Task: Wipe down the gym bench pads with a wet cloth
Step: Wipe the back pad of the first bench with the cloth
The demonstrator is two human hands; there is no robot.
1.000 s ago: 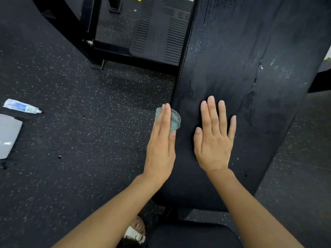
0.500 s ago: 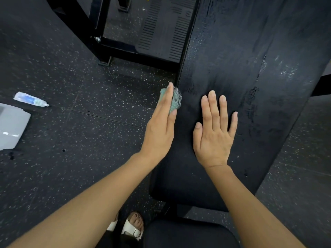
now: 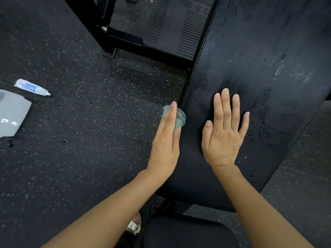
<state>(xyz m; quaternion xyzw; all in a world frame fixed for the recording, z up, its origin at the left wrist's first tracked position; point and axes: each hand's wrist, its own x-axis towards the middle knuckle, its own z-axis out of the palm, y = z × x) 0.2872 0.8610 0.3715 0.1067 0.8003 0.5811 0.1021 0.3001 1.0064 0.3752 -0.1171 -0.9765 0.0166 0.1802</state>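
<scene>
left hand (image 3: pixel 165 145) has slid back toward the person along the left edge of the black padded bench surface (image 3: pixel 250 68). its fingers are straight and together, pressing the small teal mesh cloth (image 3: pixel 180 119) against that edge. right hand (image 3: pixel 223 138) stays flat on the pad top, fingers extended, holding nothing. wet streaks show farther up the pad. this is judged a return stroke, so edge wiping is under way and the far length remains.

Bench pad (image 3: pixel 250 68) — right hand (image 3: pixel 223 136) flat
</scene>
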